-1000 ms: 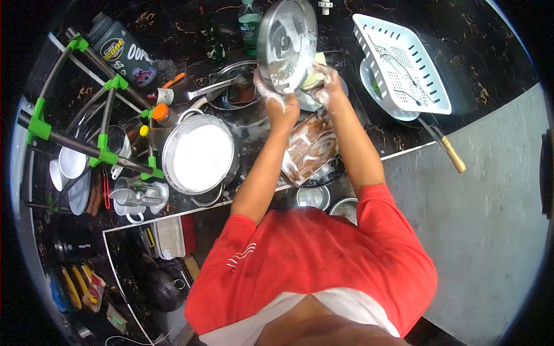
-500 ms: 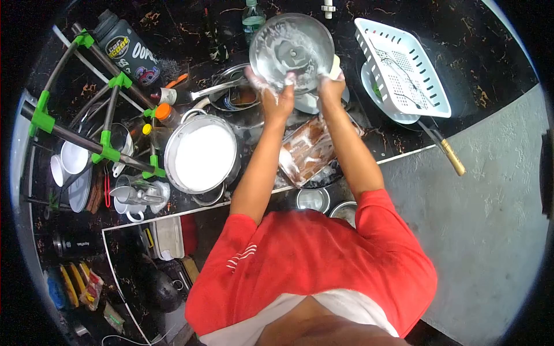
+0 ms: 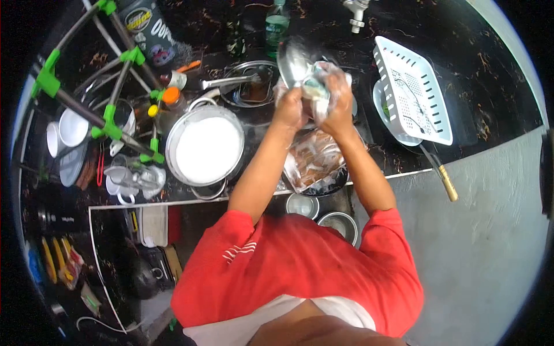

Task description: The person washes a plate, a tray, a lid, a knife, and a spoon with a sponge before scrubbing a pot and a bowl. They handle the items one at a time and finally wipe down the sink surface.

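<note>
A soapy, shiny round pot lid (image 3: 293, 63) is held up over the counter, tilted nearly edge-on and smeared by motion. My left hand (image 3: 291, 108) is closed on its lower edge. In my right hand (image 3: 336, 99), covered in suds, a pale sponge (image 3: 315, 89) is pressed close to the lid. Beneath my forearms lies a brown rectangular board (image 3: 314, 158) streaked with foam. To the left stands a large metal pot (image 3: 172, 144) filled with white suds.
A white slotted basket (image 3: 430, 95) rests on a bowl at the right, near a wooden-handled utensil (image 3: 447, 181). On the left is a rack with green joints (image 3: 109, 121). A green bottle (image 3: 277, 29) and a tap (image 3: 356, 14) are at the back. Metal pots (image 3: 337, 225) sit below the counter edge.
The lid has turned from facing me to nearly edge-on and come lower. My right hand has moved with the sponge in against it. The whole view has shifted slightly.
</note>
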`<action>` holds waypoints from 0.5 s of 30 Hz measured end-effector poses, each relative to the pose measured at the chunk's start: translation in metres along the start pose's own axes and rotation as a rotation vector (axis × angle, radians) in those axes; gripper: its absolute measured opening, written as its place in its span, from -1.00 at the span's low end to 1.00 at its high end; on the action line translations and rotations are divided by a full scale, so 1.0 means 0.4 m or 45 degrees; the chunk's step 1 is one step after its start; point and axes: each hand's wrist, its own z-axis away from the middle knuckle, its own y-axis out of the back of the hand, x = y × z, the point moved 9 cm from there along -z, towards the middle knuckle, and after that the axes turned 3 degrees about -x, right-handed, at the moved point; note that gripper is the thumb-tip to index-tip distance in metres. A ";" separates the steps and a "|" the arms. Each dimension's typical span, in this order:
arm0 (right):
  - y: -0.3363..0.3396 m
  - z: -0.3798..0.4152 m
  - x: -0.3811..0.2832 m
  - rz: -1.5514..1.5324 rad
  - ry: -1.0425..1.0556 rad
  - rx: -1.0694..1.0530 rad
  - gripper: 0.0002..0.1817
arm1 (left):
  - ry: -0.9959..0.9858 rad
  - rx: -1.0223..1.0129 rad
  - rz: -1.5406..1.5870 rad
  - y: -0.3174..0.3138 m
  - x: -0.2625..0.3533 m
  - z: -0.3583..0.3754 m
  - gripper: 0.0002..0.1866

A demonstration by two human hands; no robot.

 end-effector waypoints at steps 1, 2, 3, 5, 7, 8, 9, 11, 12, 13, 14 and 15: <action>-0.017 -0.022 0.001 0.092 0.002 -0.103 -0.59 | -0.021 -0.038 0.050 0.000 0.002 0.015 -0.50; -0.027 -0.043 0.000 0.144 0.064 -0.177 -0.60 | -0.041 -0.086 0.098 -0.002 0.006 0.022 -0.48; -0.029 -0.068 0.021 0.271 0.056 -0.130 -0.58 | -0.024 -0.123 -0.070 0.026 -0.017 0.029 -0.41; -0.033 -0.134 0.077 0.347 -0.030 -0.148 -0.53 | -0.497 -0.272 -1.096 -0.006 0.036 0.075 -0.49; -0.044 -0.163 0.107 0.267 -0.111 -0.213 -0.47 | -1.158 -0.399 -1.847 -0.080 0.068 0.140 -0.78; -0.048 -0.135 0.055 0.230 0.107 -0.092 -0.47 | -1.169 -0.401 -1.841 -0.081 0.077 0.138 -0.78; -0.073 -0.132 -0.021 0.190 0.308 -0.164 -0.45 | -0.675 -0.255 -1.240 -0.026 0.096 0.091 -0.79; -0.103 -0.132 0.046 -0.067 0.321 -0.115 -0.53 | -0.429 -0.129 -1.302 0.083 0.029 0.053 -0.79; -0.099 -0.162 0.128 -0.211 0.084 -0.002 -0.63 | -0.131 -0.140 -1.196 0.049 0.049 0.056 -0.74; -0.103 -0.185 0.136 -0.185 0.010 -0.088 -0.65 | -0.176 -0.144 -1.165 0.061 0.032 0.058 -0.74; -0.112 -0.211 0.141 -0.164 -0.056 -0.170 -0.67 | -0.228 -0.146 -1.138 0.076 0.023 0.055 -0.75; -0.117 -0.196 0.087 -0.088 0.144 -0.223 -0.64 | -0.223 -0.155 -1.135 0.057 0.046 0.062 -0.72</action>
